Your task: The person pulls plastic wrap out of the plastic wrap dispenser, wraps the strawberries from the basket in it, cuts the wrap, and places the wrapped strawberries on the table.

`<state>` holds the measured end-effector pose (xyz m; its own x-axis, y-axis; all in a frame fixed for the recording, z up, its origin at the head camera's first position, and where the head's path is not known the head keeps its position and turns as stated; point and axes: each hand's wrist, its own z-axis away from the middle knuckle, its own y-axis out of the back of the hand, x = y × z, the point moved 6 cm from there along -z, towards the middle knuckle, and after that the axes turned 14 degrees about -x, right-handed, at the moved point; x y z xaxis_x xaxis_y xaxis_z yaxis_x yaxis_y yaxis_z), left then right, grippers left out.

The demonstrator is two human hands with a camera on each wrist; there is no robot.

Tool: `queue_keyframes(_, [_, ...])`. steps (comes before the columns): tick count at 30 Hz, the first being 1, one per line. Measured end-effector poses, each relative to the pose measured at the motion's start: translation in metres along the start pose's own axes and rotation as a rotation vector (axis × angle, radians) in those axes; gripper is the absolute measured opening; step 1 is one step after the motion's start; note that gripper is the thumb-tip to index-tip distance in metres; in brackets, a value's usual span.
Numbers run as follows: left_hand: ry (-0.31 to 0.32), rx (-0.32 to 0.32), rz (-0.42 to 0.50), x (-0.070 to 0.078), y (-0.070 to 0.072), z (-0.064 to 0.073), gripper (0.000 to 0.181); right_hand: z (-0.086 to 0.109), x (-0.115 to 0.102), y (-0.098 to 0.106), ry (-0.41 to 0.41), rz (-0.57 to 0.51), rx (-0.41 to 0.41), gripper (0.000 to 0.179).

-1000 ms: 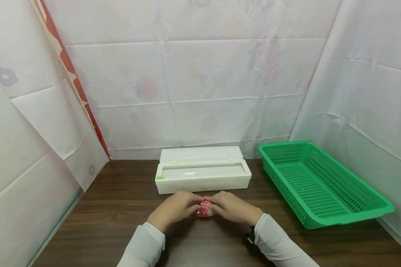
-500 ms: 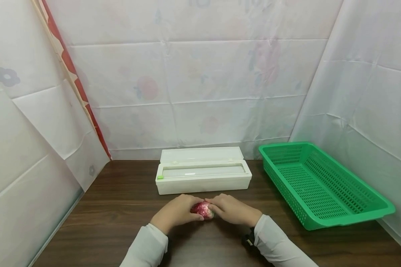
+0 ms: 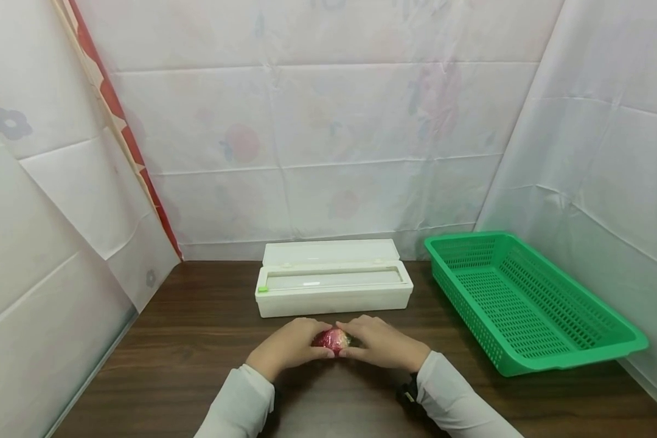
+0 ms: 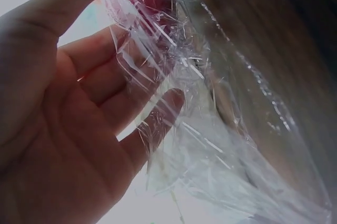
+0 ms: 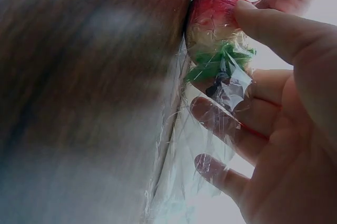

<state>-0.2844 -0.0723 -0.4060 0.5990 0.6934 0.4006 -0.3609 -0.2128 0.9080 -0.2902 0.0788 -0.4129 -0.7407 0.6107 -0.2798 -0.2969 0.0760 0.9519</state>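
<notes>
Between both hands is a strawberry, red fading to pale with green leaves, wrapped in clear cling film. My left hand pinches its red end between thumb and fingers. At the leafy end, my right hand holds it with the thumb on the near side and the fingers behind. Loose film trails past the fingers of both hands in the wrist views. In the right wrist view the wrapped strawberry lies close over the dark tabletop, both thumbs meeting near its red end.
Just beyond the hands stands a white cling film dispenser, its lid tipped back and a green slider at its left end. A green plastic basket is on the right of the wooden table. White sheeting encloses the back and sides.
The strawberry has turned between the hands, showing more of its length. My left hand has shifted slightly right, and the right thumb has moved down along the near side. Dispenser and basket stay put.
</notes>
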Motion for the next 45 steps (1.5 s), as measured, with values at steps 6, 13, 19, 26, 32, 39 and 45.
queue_keyframes(6, [0.001, 0.004, 0.000, -0.0011, 0.0017, -0.0010, 0.045, -0.0008, -0.0009, -0.0002, -0.006, 0.010, -0.004, 0.059])
queue_keyframes(13, [-0.017, 0.004, 0.018, -0.0027, 0.0026, -0.0010, 0.046, -0.0019, -0.0010, -0.0020, -0.007, 0.039, -0.001, 0.059])
queue_keyframes(19, [-0.022, 0.007, 0.019, -0.0071, 0.0021, -0.0012, 0.048, -0.0023, -0.0003, -0.0021, -0.020, 0.029, -0.013, 0.060])
queue_keyframes(26, [-0.016, 0.002, 0.023, -0.0098, -0.0004, -0.0024, 0.050, -0.0016, -0.0014, -0.0030, -0.036, 0.015, -0.025, 0.061])
queue_keyframes(32, [0.039, -0.044, 0.004, -0.0091, -0.0046, -0.0007, 0.053, -0.0019, -0.0014, -0.0070, -0.062, 0.030, -0.039, 0.063])
queue_keyframes(39, [0.024, -0.052, 0.005, -0.0057, -0.0047, 0.0007, 0.051, -0.0009, -0.0021, -0.0066, -0.058, 0.081, -0.020, 0.061])
queue_keyframes(45, [0.015, -0.044, 0.023, -0.0059, -0.0034, 0.0023, 0.049, 0.0005, -0.0013, -0.0061, -0.086, 0.104, -0.007, 0.064])
